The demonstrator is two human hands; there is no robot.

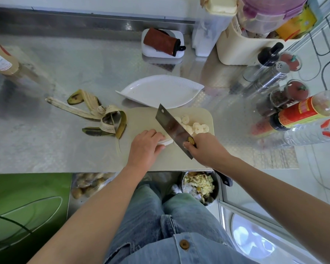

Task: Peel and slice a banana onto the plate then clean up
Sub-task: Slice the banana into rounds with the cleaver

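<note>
The left hand [146,144] lay curled over the peeled, pale banana stub [165,142] on the cream rounded-corner plastic cutting board [141,119], fingers closed down on it — pinning it flat. The right hand [204,149] was wrapped tight round the handle of the broad steel cleaver [173,128], thumb against the blade's heel, the blade set across the board just at the stub's cut end. At the cleaver's 2 o'clock side sat a loose heap of round white banana slices [195,126], all on the board. The white leaf-shaped ceramic plate [160,90] stood at 12 o'clock, its near edge touching the board's far edge, bare of fruit. The splayed yellow-green banana peel [101,115] sprawled at 9 o'clock on the steel counter [46,149], its nearest strip touching the board's left edge.
</note>
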